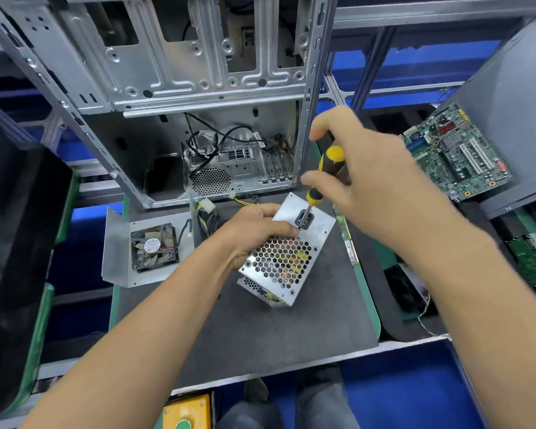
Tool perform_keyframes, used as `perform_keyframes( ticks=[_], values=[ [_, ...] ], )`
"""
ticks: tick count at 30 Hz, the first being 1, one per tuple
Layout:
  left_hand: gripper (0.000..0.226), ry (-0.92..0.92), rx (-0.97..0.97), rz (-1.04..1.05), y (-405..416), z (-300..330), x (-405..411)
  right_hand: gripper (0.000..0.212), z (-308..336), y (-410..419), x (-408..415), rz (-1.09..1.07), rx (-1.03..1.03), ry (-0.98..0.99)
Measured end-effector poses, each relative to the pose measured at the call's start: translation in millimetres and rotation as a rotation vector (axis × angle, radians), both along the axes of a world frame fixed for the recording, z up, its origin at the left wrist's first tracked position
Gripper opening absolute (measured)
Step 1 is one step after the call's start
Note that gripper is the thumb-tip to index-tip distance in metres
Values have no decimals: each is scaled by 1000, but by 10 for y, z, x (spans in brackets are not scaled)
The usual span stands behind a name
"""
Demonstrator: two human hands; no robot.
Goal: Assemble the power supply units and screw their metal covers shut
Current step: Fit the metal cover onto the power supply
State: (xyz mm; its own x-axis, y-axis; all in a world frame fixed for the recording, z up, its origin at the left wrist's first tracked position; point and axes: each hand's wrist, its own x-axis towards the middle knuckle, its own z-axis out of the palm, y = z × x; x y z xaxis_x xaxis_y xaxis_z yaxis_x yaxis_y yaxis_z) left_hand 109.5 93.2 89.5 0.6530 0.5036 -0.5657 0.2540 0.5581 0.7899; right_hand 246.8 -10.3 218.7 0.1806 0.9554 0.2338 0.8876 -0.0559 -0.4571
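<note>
In the head view, a silver power supply unit [287, 249] is seen tilted on the dark mat [260, 329] that covers the desk [415, 343], its honeycomb-perforated face turned upward and one lower corner resting on the mat. The unit is held by the left hand [254, 230], whose fingers [283, 232] are curled over its upper left edge and onto the perforated face. A yellow and black screwdriver [328, 171] is gripped by the right hand [375, 184]; its fingers are wrapped round the handle, with the thumb and forefinger pinching it. The screwdriver is held steeply, and its tip is placed at the black power socket [305, 218] on the plain part of the metal cover [310, 221]; whether the tip touches a screw cannot be told.

Just left of the unit, a black cooling fan [154, 247] is seen lying on a bent metal plate [118, 252], with a white label at its hub. A bundle of cables with a white connector [207, 207] lies between the fan and the left hand. Behind these, an open computer case [167, 88] stands on the desk, its perforated rear vent and loose black wires visible inside. At the far right, well apart from the unit, a green motherboard [455, 150] is laid on a grey case panel [514, 97]. A yellow box with a green button [186, 413] is seen at the bottom edge.
</note>
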Motion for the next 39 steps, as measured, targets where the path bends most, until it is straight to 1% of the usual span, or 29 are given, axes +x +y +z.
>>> perform_keyframes(
  ticks=[2, 3, 4, 6, 8, 9, 11, 12, 14, 15, 16, 17, 18, 19, 20, 21, 23, 25, 26, 28, 29, 30, 31, 32, 34, 35, 36, 38, 39],
  values=[
    [35, 5, -11, 1, 6, -13, 0, 33, 98, 20, -5, -10, -133, -278],
    [36, 7, -9, -1, 11, -20, -3, 37, 128, 38, -25, -18, -175, -382],
    [37, 6, -5, -2, 18, -26, -4, 40, 162, 51, -40, -22, -216, -417],
    [37, 4, 6, -1, 25, -35, -6, 37, 250, 58, -38, 25, -337, -324],
    [34, 2, 12, -6, 21, -37, -7, 19, 325, 58, -18, 146, -417, -238],
    [32, 3, 14, -10, 19, -36, -5, 12, 351, 59, -18, 189, -437, -257],
    [29, 5, 7, -9, 19, -43, 1, 6, 362, 69, -56, 207, -455, -404],
    [28, 5, 4, -8, 18, -48, 1, 7, 346, 75, -94, 210, -446, -524],
    [27, 6, 11, -10, 22, -54, -7, 17, 329, 83, -163, 163, -456, -773],
    [27, 5, 19, -12, 25, -53, -14, 22, 356, 79, -187, 128, -481, -810],
    [28, 3, 25, -13, 28, -52, -17, 24, 386, 83, -170, 97, -515, -778],
    [28, 1, 30, -11, 31, -49, -23, 21, 413, 86, -145, 74, -574, -704],
    [28, 0, 33, -9, 31, -46, -24, 13, 412, 86, -106, 96, -610, -632],
    [29, 0, 32, -6, 31, -44, -25, 11, 409, 85, -85, 151, -623, -577],
    [29, 0, 30, -2, 31, -46, -23, 14, 401, 85, -74, 203, -630, -560],
    [30, 0, 28, 1, 30, -47, -17, 15, 403, 84, -87, 224, -627, -569],
    [31, -2, 23, 5, 24, -49, -13, 14, 374, 91, -134, 231, -581, -730],
    [27, 3, 31, 11, 34, -54, -22, 23, 350, 86, -161, 202, -573, -885],
    [25, 5, 36, 14, 39, -57, -28, 23, 360, 79, -152, 171, -633, -858],
    [23, 3, 39, 11, 44, -63, -40, 25, 423, 52, -111, 121, -727, -667],
    [23, 1, 38, 6, 43, -65, -40, 26, 438, 39, -105, 121, -722, -561],
    [23, -3, 35, 3, 41, -66, -38, 22, 427, 42, -96, 143, -699, -527],
    [24, -6, 31, 0, 36, -67, -31, 17, 428, 52, -115, 153, -678, -530],
    [24, -8, 28, -1, 32, -68, -22, 15, 397, 81, -127, 148, -644, -581],
    [25, -7, 24, 3, 23, -59, -18, 19, 379, 143, -187, 104, -588, -734],
    [25, -3, 26, 5, 24, -52, -22, 21, 381, 154, -213, 98, -585, -767],
    [25, 2, 30, 8, 25, -49, -25, 19, 378, 168, -219, 96, -612, -767],
    [25, 5, 30, 18, 25, -42, -33, 16, 403, 163, -217, 128, -649, -626],
    [24, 3, 24, 23, 21, -40, -33, 18, 421, 155, -219, 150, -643, -580]
  ],
)
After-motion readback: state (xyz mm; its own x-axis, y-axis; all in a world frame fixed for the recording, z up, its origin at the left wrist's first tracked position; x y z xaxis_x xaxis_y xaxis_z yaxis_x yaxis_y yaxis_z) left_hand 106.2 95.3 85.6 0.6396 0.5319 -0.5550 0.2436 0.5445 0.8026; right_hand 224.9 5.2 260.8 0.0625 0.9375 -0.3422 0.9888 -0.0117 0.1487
